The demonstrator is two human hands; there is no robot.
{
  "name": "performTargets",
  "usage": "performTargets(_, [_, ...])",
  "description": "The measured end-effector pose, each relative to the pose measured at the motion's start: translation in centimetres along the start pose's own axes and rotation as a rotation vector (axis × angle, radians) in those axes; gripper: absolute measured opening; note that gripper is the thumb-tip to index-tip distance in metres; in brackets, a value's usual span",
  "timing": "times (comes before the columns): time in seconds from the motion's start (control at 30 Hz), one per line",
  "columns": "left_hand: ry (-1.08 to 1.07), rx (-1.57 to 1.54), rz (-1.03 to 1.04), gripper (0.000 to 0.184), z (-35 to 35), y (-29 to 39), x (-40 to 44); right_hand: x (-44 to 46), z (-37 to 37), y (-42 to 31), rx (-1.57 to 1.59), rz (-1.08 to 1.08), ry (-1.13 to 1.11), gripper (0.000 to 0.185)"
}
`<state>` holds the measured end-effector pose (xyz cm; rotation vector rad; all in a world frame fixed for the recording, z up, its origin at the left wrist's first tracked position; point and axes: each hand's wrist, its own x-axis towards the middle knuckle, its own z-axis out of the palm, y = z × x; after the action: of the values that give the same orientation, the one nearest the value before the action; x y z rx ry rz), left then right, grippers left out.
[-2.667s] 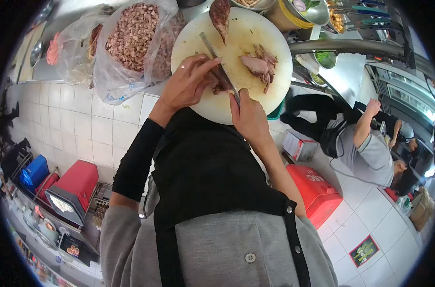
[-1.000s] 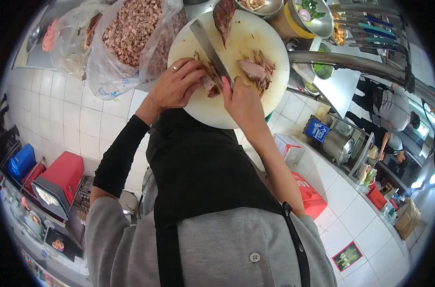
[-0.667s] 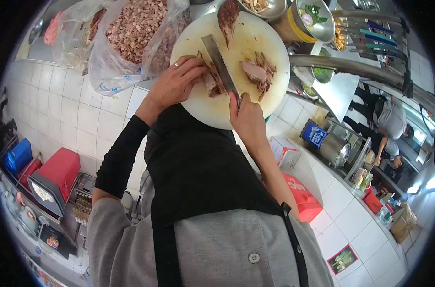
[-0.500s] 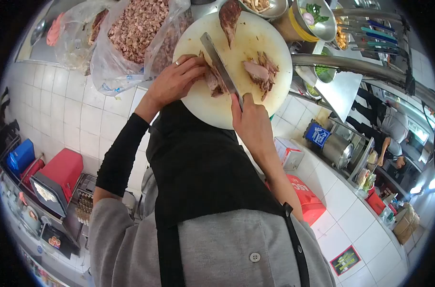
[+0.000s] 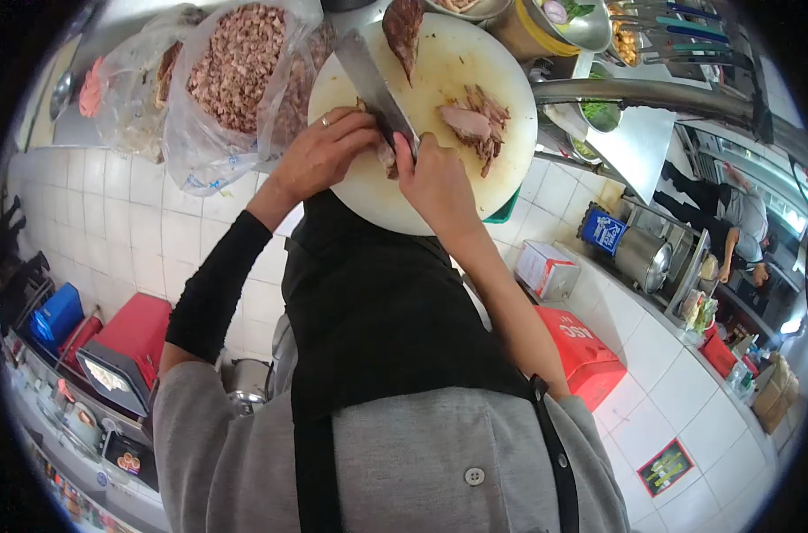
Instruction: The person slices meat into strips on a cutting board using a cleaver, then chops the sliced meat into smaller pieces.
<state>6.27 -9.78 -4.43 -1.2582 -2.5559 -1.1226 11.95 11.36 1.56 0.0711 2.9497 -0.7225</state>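
A round white cutting board (image 5: 355,194) lies in front of me. My right hand (image 5: 438,185) is closed around the handle of a broad-bladed knife (image 5: 371,82), whose blade points up and left over the board. My left hand (image 5: 326,153) has curled fingers pressing on a piece of cooked meat (image 5: 388,162) at the board's left side, close beside the blade. Blade and fingers hide most of this piece. To the right lies a pile of sliced, shredded meat (image 5: 477,124). One dark-skinned, larger meat piece (image 5: 404,37) rests at the far edge.
A clear plastic bag (image 5: 195,151) of chopped meat stands left of the board, with another plastic bag (image 5: 124,111) farther left. Beyond the board are bowls, including a metal bowl (image 5: 590,31) with greens and onion. A metal rail (image 5: 644,91) runs at right. People (image 5: 741,213) stand farther right.
My right hand and the knife have moved left, toward my left hand, and the blade's flat side shows more broadly. The left hand stays on the meat. The whole view has shifted slightly.
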Motion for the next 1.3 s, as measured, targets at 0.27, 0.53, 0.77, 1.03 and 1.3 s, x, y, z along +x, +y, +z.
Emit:
performTargets(0.27, [0.060,0.037,-0.043,0.031,0.3,0.3,-0.8,-6.2,-6.1,-1.0,-0.033,0.119,-0.252,0.043])
performTargets(0.53, [0.032,-0.037,-0.086,0.030,0.5,-0.1,-0.8,-5.6,-3.9,-1.0,-0.101,0.124,-0.224,0.041])
performTargets(0.77, [0.000,0.008,-0.062,0.034,-0.6,0.1,0.5,-0.3,-0.1,-0.5,0.038,0.034,-0.046,0.046])
performTargets(1.03, [-0.101,0.185,0.014,0.045,-1.6,0.0,-1.5,-2.2,-2.8,1.9,0.007,0.047,-0.153,0.051])
performTargets(1.3, [-0.030,0.137,-0.071,0.041,-1.7,1.8,-3.3,-4.3,-3.9,0.1,0.012,0.057,-0.179,0.044])
